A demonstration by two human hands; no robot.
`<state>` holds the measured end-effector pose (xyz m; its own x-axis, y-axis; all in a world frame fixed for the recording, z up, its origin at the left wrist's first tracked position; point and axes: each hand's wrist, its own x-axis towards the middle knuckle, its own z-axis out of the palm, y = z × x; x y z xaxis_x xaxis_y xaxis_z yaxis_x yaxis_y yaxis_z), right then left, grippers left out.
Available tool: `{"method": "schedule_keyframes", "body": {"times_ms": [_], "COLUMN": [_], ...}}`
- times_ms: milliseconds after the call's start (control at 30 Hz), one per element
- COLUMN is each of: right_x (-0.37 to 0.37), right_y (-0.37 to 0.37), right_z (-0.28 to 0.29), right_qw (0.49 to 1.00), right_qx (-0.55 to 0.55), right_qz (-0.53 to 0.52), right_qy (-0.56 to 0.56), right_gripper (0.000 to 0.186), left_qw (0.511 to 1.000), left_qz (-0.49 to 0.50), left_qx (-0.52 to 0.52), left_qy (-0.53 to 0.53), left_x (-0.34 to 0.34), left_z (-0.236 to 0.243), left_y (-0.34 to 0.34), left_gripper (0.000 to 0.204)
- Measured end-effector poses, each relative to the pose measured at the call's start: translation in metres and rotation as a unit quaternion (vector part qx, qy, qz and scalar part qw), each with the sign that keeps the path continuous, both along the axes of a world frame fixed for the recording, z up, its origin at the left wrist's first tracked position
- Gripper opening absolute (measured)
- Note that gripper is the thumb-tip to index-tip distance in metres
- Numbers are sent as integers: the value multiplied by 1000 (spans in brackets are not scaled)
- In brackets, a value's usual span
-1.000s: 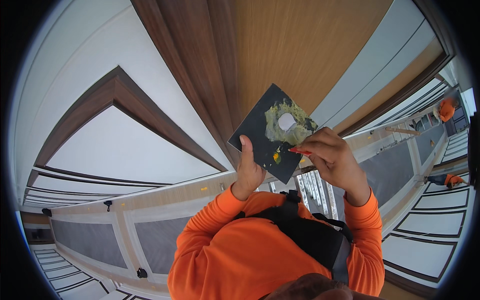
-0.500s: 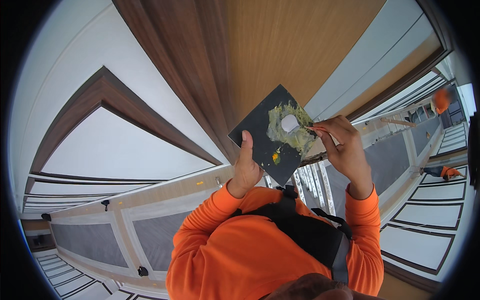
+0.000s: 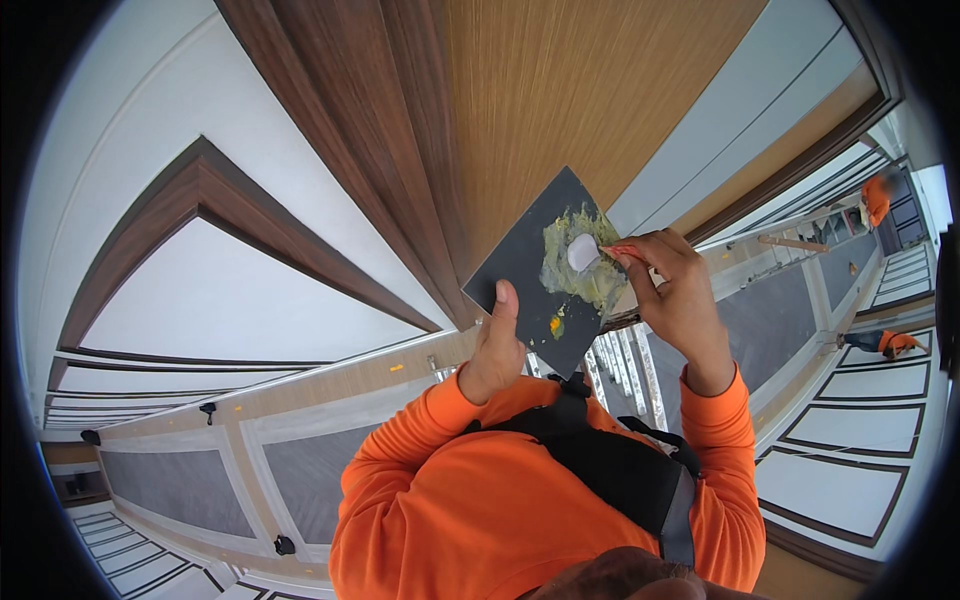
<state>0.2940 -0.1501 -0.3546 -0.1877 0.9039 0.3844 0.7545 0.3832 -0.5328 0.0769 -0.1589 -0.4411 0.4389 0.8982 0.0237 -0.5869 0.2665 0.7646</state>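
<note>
Wood-grain panel (image 3: 590, 90), dark brown moulding (image 3: 345, 110) ahead. Square black board (image 3: 525, 250) in front of me. My left hand (image 3: 497, 345) clamps its left edge, thumb on top, other fingers hidden. My right hand (image 3: 682, 290) pinches slim red tool (image 3: 628, 252), tip just beside white paste blob (image 3: 581, 254). Yellow dab (image 3: 556, 326) lower down.

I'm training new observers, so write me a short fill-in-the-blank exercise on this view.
1. The left hand grips the dark board, its ____ lying on the board's upper face.
2. The right hand pinches a small tool whose colour is ____.
3. The roundish dab by the tool's tip is ____.
4. The person's long sleeves are ____.

Missing words: thumb; red; white; orange.
</note>
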Motion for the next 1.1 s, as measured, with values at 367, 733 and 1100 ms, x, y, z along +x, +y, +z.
{"method": "schedule_keyframes", "body": {"times_ms": [367,733,1100], "right_x": [-2,6,24], "right_y": [2,8,-12], "right_z": [-5,-5,5], "right_qw": [997,993,992], "right_qx": [-51,-57,-21], "right_qz": [31,104,126], "right_qy": [50,28,12], "right_gripper": [22,22,35], "left_qw": [1000,999,991], "left_qz": [-12,-44,-20], "left_qx": [20,24,-86], "left_qy": [2,10,-104], "left_x": [0,-2,9], "left_z": [-14,-19,-9], "left_y": [6,15,13], "left_gripper": [70,66,71]}}
